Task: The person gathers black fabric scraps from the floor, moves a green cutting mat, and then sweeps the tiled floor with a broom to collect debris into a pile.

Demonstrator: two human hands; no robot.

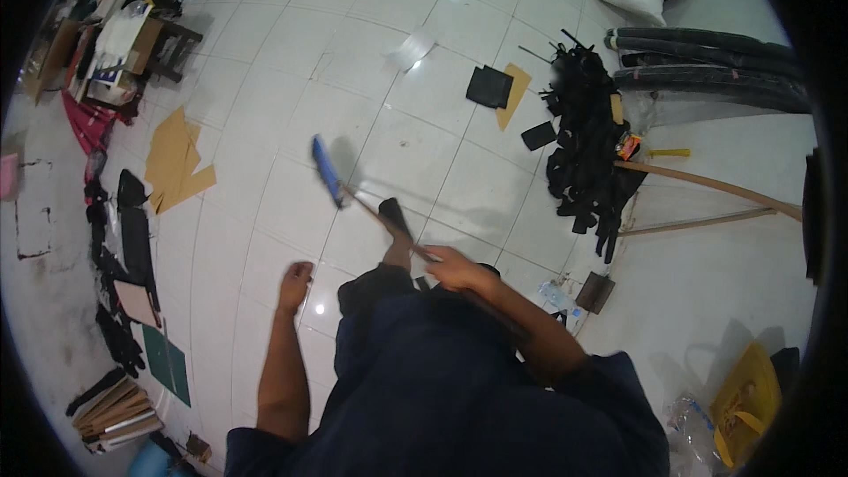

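Broom (329, 172) with blue head on white tiled floor (265, 79); right hand (452, 267) closed around its wooden handle (380, 216); left hand (295, 281) loosely curled, empty, hanging apart.

One head-worn fisheye view; looks steeply down at the tiled floor (265, 79); hands close below.

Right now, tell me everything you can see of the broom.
The broom has a narrow blue head at its far end and a long, thin brown handle that looks like wood. It slants from the head at upper left down to the right hand, which grips the handle. The head sits low over the white tiled floor; whether it touches is unclear. The left hand hangs free.
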